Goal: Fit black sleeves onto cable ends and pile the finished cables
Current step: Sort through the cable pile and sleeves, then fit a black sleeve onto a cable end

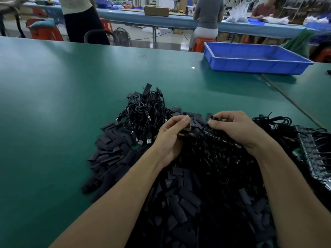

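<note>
1. The left hand [172,140] is raised over the black heap. Its thumb and forefinger are pinched together on a small dark piece [187,129] with brassy glints. The piece is too small to tell whether it is a sleeve or a cable end.
2. The right hand [238,129] is just beside the left, near it but not touching. Its fingers are curled, and the thumb and forefinger nip the top of a small board [212,134], dark with rows of pale dots, which hangs below the thumb.
3. A loose heap of flat black sleeves [114,154] spreads over the desk [53,104]. It runs from under both forearms out to the left and down to the near edge.
4. A pile of cables [146,111] lies on the far side of the sleeves, just beyond the left hand. The cables are thin, black and coiled, and several silver plugs [148,140] point toward the near side.
5. A second tangle of black cables [275,121] lies to the right of the right hand. It is next to dark circuit boards [311,153] at the right edge of the view.
6. The desk top is green. A blue tray [250,66] stands at its far right, well apart from the piles.
7. Beyond the desk runs a second, pale-blue desk [179,20]. One person [207,15] sits at it on a red stool [202,43], and another person [80,18] stands to the left.
</note>
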The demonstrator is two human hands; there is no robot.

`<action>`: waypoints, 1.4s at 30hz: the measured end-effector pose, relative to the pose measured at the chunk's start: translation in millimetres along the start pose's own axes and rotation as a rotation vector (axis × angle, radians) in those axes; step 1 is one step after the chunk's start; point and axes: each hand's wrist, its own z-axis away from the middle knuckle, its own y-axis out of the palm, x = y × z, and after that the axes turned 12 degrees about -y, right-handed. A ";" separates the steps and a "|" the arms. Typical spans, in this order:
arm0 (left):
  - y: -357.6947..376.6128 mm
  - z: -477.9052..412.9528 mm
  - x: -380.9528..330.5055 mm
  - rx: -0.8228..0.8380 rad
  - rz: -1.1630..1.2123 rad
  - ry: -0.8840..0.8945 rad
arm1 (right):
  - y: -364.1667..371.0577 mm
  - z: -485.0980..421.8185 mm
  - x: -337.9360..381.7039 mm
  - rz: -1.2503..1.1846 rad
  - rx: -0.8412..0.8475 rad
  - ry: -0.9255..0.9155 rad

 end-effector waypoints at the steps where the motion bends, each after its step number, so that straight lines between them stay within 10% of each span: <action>1: 1.3 0.9 -1.3 -0.008 0.006 0.019 | -5.2 -1.9 0.8 0.138 0.002 0.012; 12: 14.7 14.8 -60.9 -0.274 -0.472 0.585 | -29.3 1.0 0.6 1.062 0.207 0.140; 19: -7.4 14.6 -40.9 -0.312 -0.605 0.303 | 26.6 6.9 26.2 0.530 -0.066 -0.401; 34: -36.6 15.1 -9.1 -0.324 -1.054 0.361 | 51.8 24.4 -7.7 0.126 -0.041 -0.223; 42: -41.4 10.8 -11.9 -0.343 -0.830 0.244 | 35.3 35.4 -18.3 0.472 0.285 -0.195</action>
